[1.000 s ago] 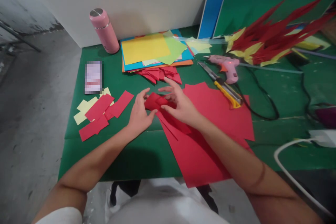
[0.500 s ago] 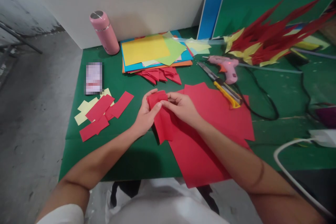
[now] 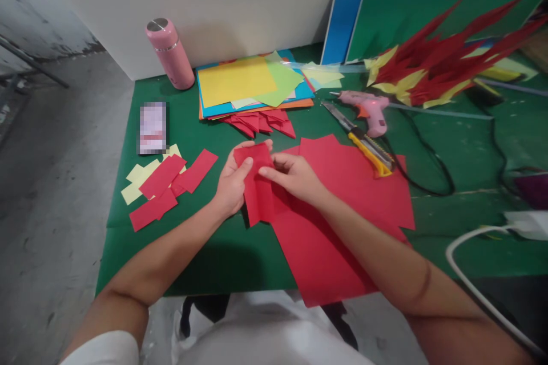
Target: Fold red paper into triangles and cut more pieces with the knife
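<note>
Since half a second ago, the red strips [image 3: 258, 194] have shifted a little to the left and look more evenly gathered. Both hands are closed on this bundle. The left hand [image 3: 230, 182] grips its left edge and the right hand [image 3: 295, 175] pinches its right edge. The bundle is held over the left edge of the big red sheet [image 3: 342, 222]. Cut red pieces [image 3: 165, 188] lie well to the left of the sheet. A yellow utility knife [image 3: 363, 141] rests at its far side.
</note>
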`<control>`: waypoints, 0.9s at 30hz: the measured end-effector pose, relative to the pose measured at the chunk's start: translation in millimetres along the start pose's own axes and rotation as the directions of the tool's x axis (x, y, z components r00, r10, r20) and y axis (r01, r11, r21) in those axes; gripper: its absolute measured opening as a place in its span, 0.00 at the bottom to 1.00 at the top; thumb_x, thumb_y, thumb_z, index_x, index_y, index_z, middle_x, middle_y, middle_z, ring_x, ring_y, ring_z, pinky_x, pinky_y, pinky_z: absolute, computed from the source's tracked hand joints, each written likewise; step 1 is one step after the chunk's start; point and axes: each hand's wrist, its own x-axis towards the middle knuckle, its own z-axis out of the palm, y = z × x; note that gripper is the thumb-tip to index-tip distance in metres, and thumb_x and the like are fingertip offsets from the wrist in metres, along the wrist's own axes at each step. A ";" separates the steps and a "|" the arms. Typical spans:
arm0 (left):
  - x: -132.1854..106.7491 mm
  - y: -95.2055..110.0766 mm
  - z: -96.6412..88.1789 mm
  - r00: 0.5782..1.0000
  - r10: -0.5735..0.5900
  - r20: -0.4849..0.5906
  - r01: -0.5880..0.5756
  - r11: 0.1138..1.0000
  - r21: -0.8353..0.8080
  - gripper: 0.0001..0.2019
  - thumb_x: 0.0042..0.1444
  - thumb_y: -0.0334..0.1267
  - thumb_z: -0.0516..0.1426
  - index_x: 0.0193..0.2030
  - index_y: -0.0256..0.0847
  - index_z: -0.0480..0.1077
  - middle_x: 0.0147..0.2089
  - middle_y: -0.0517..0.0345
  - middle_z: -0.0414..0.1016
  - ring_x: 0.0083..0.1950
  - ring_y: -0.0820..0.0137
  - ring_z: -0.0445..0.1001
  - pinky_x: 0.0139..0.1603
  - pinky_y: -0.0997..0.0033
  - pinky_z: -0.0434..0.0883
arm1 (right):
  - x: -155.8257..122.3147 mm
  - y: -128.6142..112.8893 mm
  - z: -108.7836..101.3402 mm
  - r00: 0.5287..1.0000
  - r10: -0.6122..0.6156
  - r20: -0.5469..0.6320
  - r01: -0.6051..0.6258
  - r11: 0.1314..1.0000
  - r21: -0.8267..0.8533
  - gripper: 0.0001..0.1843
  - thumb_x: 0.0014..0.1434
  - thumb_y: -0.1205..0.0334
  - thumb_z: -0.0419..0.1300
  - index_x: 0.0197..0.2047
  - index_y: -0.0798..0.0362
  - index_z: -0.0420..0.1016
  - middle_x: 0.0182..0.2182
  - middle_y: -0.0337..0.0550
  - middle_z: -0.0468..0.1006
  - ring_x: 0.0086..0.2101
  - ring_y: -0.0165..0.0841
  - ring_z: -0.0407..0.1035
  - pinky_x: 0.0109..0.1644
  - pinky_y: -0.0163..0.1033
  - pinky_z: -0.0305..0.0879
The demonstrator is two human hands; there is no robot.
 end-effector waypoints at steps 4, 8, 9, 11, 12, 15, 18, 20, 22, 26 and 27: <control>3.4 5.0 -2.4 0.995 0.089 -0.047 -0.087 0.996 0.036 0.26 0.62 0.52 0.56 0.63 0.51 0.55 0.65 0.49 0.69 0.68 0.59 0.66 0.62 0.51 0.69 | -0.4 0.8 -0.3 0.996 0.042 0.077 -0.039 0.999 -0.032 0.21 0.53 0.41 0.65 0.31 0.53 0.75 0.29 0.41 0.78 0.30 0.33 0.71 0.32 0.37 0.67; 1.9 11.2 -1.7 0.999 0.044 0.008 -0.044 0.999 0.004 0.31 0.60 0.51 0.57 0.67 0.54 0.51 0.65 0.51 0.69 0.66 0.57 0.68 0.62 0.48 0.69 | -0.7 0.1 -1.4 0.991 0.058 0.124 -0.065 0.997 0.049 0.21 0.53 0.41 0.65 0.33 0.52 0.76 0.30 0.40 0.79 0.30 0.33 0.73 0.32 0.37 0.69; 1.1 12.4 -1.6 0.999 0.032 0.036 -0.032 0.999 -0.009 0.32 0.60 0.51 0.57 0.68 0.54 0.51 0.64 0.50 0.70 0.66 0.56 0.69 0.62 0.47 0.69 | -0.8 -0.1 -1.5 0.989 0.056 0.139 -0.066 0.996 0.062 0.21 0.53 0.41 0.65 0.34 0.52 0.76 0.30 0.40 0.80 0.30 0.33 0.73 0.33 0.38 0.69; -0.5 14.1 -1.3 0.995 0.017 0.099 -0.014 0.999 -0.031 0.32 0.60 0.50 0.58 0.68 0.52 0.52 0.61 0.50 0.73 0.65 0.55 0.69 0.63 0.45 0.68 | -0.8 -0.4 -1.8 0.982 0.057 0.178 -0.073 0.994 0.081 0.21 0.54 0.41 0.65 0.35 0.52 0.77 0.31 0.41 0.80 0.32 0.34 0.74 0.35 0.39 0.71; -1.2 14.6 -1.2 0.992 0.011 0.125 -0.007 0.999 -0.031 0.32 0.59 0.49 0.58 0.68 0.51 0.53 0.59 0.50 0.75 0.65 0.54 0.69 0.63 0.44 0.68 | -0.8 -0.4 -1.9 0.980 0.053 0.193 -0.070 0.994 0.083 0.21 0.54 0.41 0.64 0.35 0.51 0.77 0.31 0.41 0.80 0.33 0.35 0.75 0.36 0.40 0.71; -1.8 15.2 0.1 0.992 0.020 0.125 -0.020 1.000 -0.001 0.31 0.60 0.48 0.58 0.68 0.51 0.55 0.54 0.52 0.78 0.65 0.54 0.70 0.63 0.45 0.69 | -0.5 -0.2 -2.0 0.984 -0.006 0.179 0.000 1.000 0.031 0.21 0.55 0.38 0.63 0.31 0.50 0.75 0.32 0.43 0.79 0.40 0.40 0.75 0.40 0.42 0.72; 0.1 15.2 2.1 0.997 0.079 0.013 -0.078 0.996 -0.053 0.32 0.58 0.47 0.61 0.67 0.53 0.55 0.49 0.56 0.78 0.61 0.56 0.74 0.61 0.48 0.71 | -0.5 0.0 -2.1 0.986 -0.034 0.165 0.034 0.999 0.004 0.20 0.57 0.39 0.62 0.32 0.50 0.75 0.33 0.43 0.78 0.40 0.38 0.74 0.40 0.41 0.71; 2.1 15.5 3.1 0.992 0.100 -0.071 -0.108 0.986 -0.128 0.34 0.56 0.44 0.65 0.66 0.56 0.55 0.47 0.59 0.78 0.57 0.58 0.77 0.60 0.50 0.72 | -0.7 0.2 -2.2 0.981 -0.014 0.192 0.005 0.999 0.046 0.18 0.57 0.43 0.63 0.36 0.51 0.74 0.33 0.40 0.77 0.35 0.33 0.73 0.37 0.38 0.70; 3.6 16.0 3.5 0.985 0.110 -0.131 -0.134 0.973 -0.188 0.34 0.53 0.42 0.67 0.63 0.57 0.56 0.46 0.61 0.78 0.56 0.59 0.78 0.61 0.51 0.71 | -0.9 0.5 -2.4 0.978 -0.007 0.206 -0.014 0.995 0.099 0.17 0.58 0.46 0.64 0.39 0.52 0.74 0.34 0.39 0.77 0.32 0.30 0.71 0.36 0.35 0.69; 3.1 17.9 3.3 0.982 0.124 -0.145 -0.160 0.948 -0.274 0.30 0.51 0.37 0.68 0.57 0.55 0.58 0.54 0.59 0.76 0.60 0.59 0.75 0.64 0.52 0.68 | -0.7 1.4 -3.1 0.979 0.005 0.204 -0.043 0.982 0.184 0.17 0.58 0.48 0.64 0.43 0.52 0.73 0.36 0.39 0.78 0.34 0.28 0.72 0.37 0.33 0.68; 2.4 18.6 3.4 0.984 0.120 -0.132 -0.155 0.943 -0.295 0.30 0.51 0.36 0.68 0.56 0.55 0.59 0.56 0.58 0.76 0.61 0.58 0.74 0.65 0.51 0.67 | -0.6 1.6 -3.4 0.979 0.012 0.203 -0.052 0.980 0.194 0.17 0.58 0.48 0.64 0.43 0.52 0.73 0.36 0.39 0.78 0.34 0.29 0.72 0.36 0.33 0.68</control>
